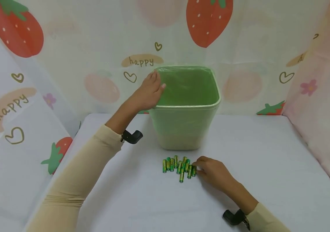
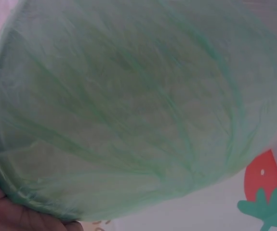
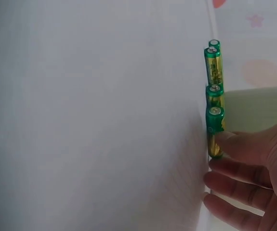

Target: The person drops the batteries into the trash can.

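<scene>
Batteries [image 1: 179,167], small green-and-gold cylinders, under bare right hand [image 1: 212,172]

The batteries lie in a loose cluster on the white cloth-covered table [image 1: 153,206], just on the near side of a pale green plastic bin [image 1: 183,127]. They sit side by side in an uneven row, mostly pointing near to far, with one standing out nearest. The right hand reaches in from the near right, its fingers bent and touching the rightmost battery [image 1: 194,170]; whether they pinch it or only rest against it, I cannot tell.

On the left, the bare left hand [image 1: 149,91] grips the bin's left rim, fingers curled over the edge and thumb towards the inside. The bin, tapered and with rounded corners, stands on the table with its mouth up. Wrinkled translucent plastic film [image 2: 128,120] covers its outer wall in the left wrist view.

Beige sleeves [image 1: 78,180] cover both forearms, and a small black device [image 1: 133,137] is worn at each wrist. A pale patterned backdrop [image 1: 95,32] hangs on the far, left and right sides, printed with large red strawberries [image 1: 209,22], outlined hearts and the word "happy".
</scene>
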`<move>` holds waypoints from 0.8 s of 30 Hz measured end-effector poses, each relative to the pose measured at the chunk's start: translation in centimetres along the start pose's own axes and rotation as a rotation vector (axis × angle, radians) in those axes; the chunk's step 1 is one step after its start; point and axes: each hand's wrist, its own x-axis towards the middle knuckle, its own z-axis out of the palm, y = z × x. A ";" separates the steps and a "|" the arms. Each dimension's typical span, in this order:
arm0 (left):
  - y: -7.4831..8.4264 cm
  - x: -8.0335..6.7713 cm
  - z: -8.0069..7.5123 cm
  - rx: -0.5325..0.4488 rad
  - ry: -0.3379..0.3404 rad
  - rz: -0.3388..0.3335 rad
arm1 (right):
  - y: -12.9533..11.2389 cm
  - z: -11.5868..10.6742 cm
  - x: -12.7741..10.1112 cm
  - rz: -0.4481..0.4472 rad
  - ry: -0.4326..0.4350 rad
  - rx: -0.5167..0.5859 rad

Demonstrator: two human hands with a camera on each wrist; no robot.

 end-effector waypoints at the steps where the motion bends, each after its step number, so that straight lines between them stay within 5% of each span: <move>1: 0.0 -0.1 0.0 0.000 0.005 -0.004 | 0.0 0.0 0.0 -0.003 0.002 -0.001; 24: 0.2 0.0 0.4 -0.011 0.040 -0.025 | 0.8 -0.4 -0.4 -0.025 -0.064 0.056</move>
